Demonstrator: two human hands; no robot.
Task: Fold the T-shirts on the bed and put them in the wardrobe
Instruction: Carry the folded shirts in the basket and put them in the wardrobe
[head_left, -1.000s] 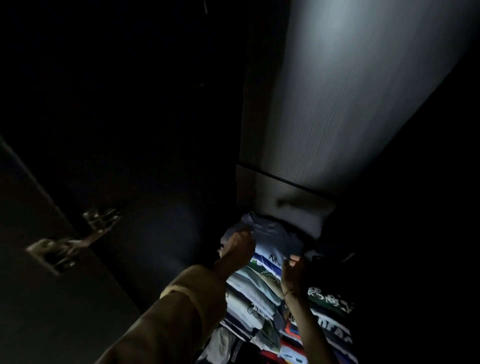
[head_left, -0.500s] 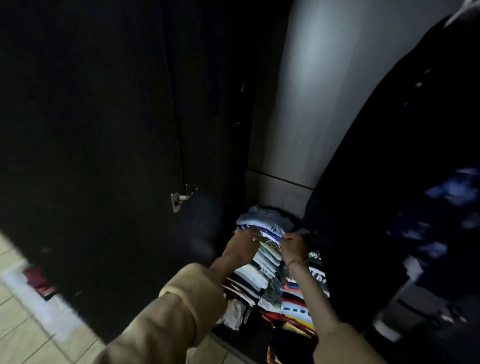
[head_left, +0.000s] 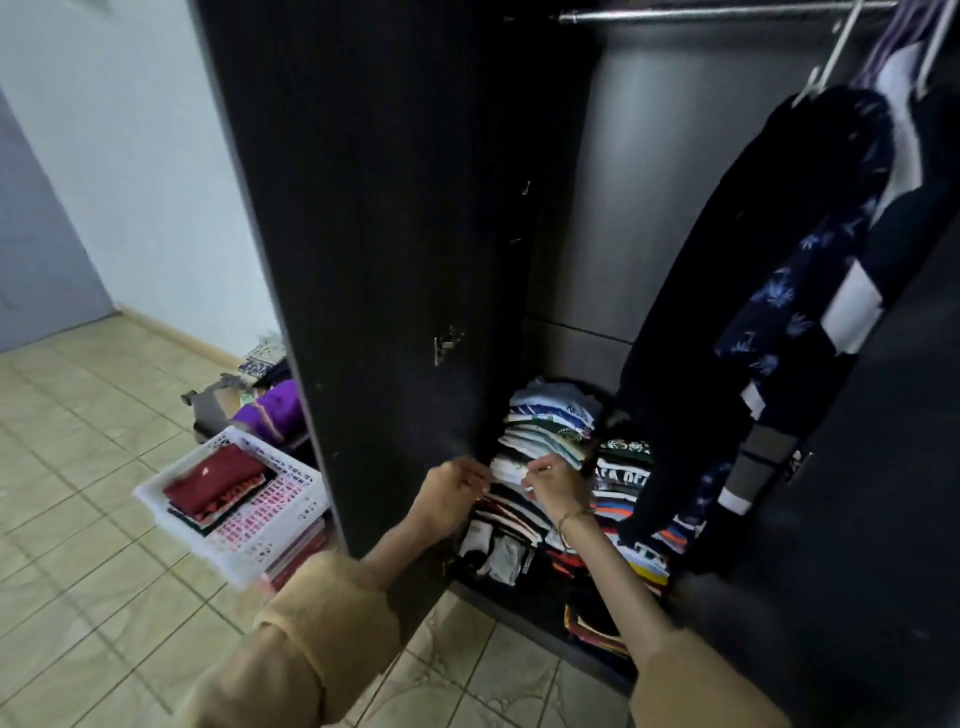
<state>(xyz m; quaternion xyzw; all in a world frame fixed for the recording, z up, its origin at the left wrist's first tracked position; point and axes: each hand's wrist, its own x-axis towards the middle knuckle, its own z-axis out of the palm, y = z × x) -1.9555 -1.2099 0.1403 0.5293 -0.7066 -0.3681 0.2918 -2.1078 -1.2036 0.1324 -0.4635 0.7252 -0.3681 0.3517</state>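
Inside the dark wooden wardrobe (head_left: 613, 208), the tall pile of folded printed T-shirts (head_left: 545, 436) sits on its floor, just left of a second, lower pile. The left hand (head_left: 451, 496) and right hand (head_left: 557, 486), fingers curled, hover in front of the tall pile; whether they pinch a shirt edge I cannot tell. A white plastic lattice basket (head_left: 244, 540) holding folded maroon cloth stands left of the wardrobe's open door (head_left: 363, 260).
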